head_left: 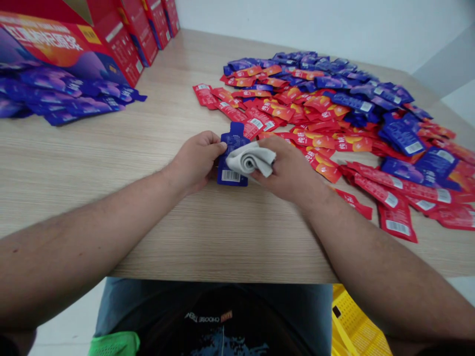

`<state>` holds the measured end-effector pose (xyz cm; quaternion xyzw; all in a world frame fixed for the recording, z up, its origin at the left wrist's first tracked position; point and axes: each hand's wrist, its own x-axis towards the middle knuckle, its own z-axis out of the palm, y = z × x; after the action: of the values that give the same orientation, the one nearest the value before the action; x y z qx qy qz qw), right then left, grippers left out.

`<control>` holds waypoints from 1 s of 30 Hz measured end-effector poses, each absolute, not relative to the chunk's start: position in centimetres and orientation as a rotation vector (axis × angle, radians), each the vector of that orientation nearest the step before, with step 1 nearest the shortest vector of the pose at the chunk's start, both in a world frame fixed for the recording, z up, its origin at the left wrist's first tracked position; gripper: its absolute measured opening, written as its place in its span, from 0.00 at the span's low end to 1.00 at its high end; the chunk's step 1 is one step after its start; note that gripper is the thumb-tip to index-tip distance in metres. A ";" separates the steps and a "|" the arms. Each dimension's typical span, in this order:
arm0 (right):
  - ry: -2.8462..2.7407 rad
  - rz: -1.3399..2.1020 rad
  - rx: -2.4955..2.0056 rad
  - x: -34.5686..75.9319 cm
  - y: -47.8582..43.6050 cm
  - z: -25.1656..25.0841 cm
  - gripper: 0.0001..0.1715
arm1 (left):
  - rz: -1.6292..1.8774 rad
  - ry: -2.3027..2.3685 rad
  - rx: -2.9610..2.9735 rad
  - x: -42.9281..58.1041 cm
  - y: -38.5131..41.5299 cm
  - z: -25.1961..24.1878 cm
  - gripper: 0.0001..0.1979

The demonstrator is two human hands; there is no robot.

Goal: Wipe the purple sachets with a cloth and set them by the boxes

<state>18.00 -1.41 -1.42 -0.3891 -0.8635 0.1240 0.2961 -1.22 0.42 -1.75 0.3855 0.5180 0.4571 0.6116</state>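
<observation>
My left hand (198, 160) pinches the left edge of a blue sachet (230, 174), thumb on top. The sachet stands with its narrow neck away from me and a white barcode label near its bottom. In my right hand (287, 165) is a rolled grey-white cloth (250, 158), and its end lies against the sachet's printed face, covering part of it. Just beyond my hands, red sachets (274, 109) spread over the table in a loose heap.
Blue sachets (326, 71) pile up at the back right. More blue sachets (67, 94) lie stacked on the left before a red printed box (70, 42). Further red boxes (139, 29) stand behind it. A yellow basket (356, 324) sits below the table's front edge on the right.
</observation>
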 end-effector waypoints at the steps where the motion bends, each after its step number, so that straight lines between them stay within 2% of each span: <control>1: -2.255 0.316 -1.068 18.1 -1.2 -1.4 0.10 | 1.063 1.189 0.870 -1.2 0.5 -1.7 0.07; 6: -2.407 0.492 -0.877 18.2 -1.1 -1.4 0.10 | 1.092 1.235 0.882 -1.1 0.5 -1.4 0.08; 11: -2.227 0.337 -1.111 18.0 -1.2 -1.5 0.11 | 1.102 1.222 0.836 -1.1 0.4 -1.2 0.08; 16: -2.450 0.481 -0.892 17.4 -2.0 -1.6 0.13 | 1.082 1.289 0.985 -1.3 0.3 -1.6 0.07; 22: -2.212 0.183 -1.211 17.7 -1.9 -1.1 0.12 | 1.008 1.205 0.907 -1.0 -0.6 -1.1 0.09; 27: -2.501 0.355 -0.949 17.0 -3.0 -0.8 0.14 | 0.938 1.211 0.909 -1.0 -0.9 -0.7 0.09; 30: -2.446 0.314 -1.032 16.9 -3.1 -0.9 0.16 | 0.945 1.205 0.905 -0.9 -0.9 -0.7 0.09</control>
<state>16.85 -3.12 -0.87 -0.3755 -0.8900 0.1143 0.2322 -0.93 -0.88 -0.75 0.3951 0.5262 0.4125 0.6299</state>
